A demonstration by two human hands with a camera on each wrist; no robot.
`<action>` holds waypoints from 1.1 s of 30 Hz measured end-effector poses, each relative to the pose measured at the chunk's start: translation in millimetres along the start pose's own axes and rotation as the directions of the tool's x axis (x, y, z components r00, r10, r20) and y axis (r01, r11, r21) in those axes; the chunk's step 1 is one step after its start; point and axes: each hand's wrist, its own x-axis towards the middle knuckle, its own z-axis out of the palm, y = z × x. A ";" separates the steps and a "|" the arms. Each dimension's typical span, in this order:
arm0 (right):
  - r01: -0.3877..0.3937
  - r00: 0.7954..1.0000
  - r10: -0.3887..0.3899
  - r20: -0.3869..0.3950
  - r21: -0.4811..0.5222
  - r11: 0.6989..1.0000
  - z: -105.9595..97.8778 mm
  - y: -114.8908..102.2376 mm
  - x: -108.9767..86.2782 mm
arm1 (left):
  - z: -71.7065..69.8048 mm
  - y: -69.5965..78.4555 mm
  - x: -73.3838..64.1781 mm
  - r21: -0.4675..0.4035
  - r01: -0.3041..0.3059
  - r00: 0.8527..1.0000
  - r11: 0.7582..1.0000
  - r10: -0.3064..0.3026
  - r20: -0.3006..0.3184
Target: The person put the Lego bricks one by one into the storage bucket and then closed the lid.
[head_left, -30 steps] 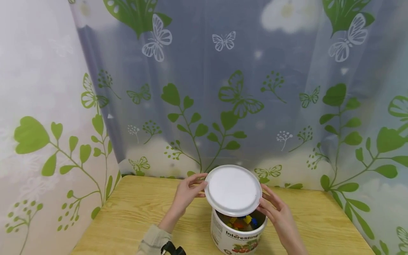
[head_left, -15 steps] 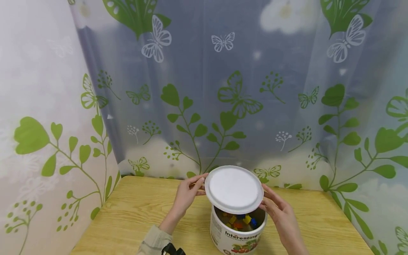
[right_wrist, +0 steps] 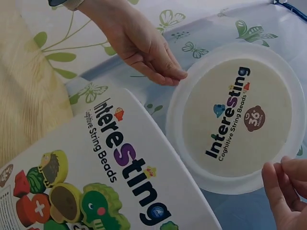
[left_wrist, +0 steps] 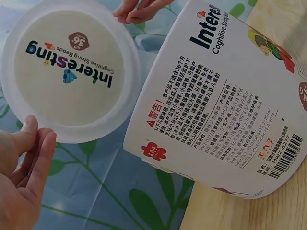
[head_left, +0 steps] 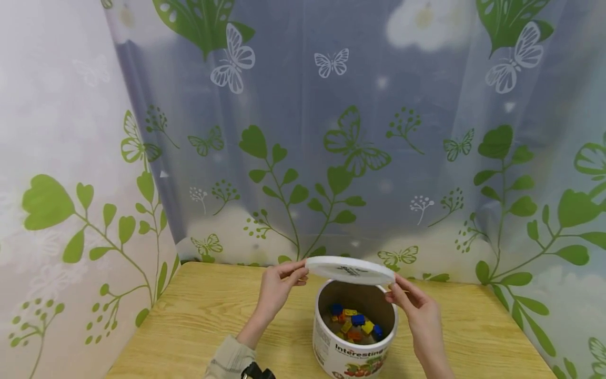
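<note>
Above the open mouth of a white bucket (head_left: 326, 342), I hold its round white lid (head_left: 347, 269) level with both hands. My left hand (head_left: 275, 290) pinches the lid's left edge between thumb and fingers. At the opposite edge, my right hand (head_left: 418, 311) grips the rim the same way. Coloured lettering reading "Interesting" shows on the lid's face in both wrist views. Inside the bucket lie several small blue, yellow and orange pieces (head_left: 358, 319). Printed toy pictures (right_wrist: 103, 206) cover part of the bucket's outside.
The bucket stands on a wood-grain table (head_left: 222, 295), near its front. Behind the table hangs a curtain (head_left: 293, 158) with green leaves and butterflies. A similarly patterned pale sheet (head_left: 71, 158) closes off the left side.
Both hands have tipped the lid over from showing its plain white face to nearly edge-on, with the printed face now partly visible. More of the bucket's inside shows.
</note>
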 end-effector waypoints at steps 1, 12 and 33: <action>0.003 1.000 -0.003 -0.016 -0.011 1.000 0.2 -0.6 0.6 | -0.2 0.5 -0.1 0.008 0.000 1.000 1.000 0.000 -0.013; 0.043 0.999 -0.042 0.004 -0.095 0.995 -0.5 -5.2 4.9 | -1.9 5.2 0.9 -0.008 0.142 0.989 0.990 -0.142 -0.039; -0.172 0.971 0.187 0.150 -0.106 0.979 -12.5 6.5 13.9 | 3.9 2.9 -4.8 -0.093 0.278 0.961 0.956 -0.275 0.045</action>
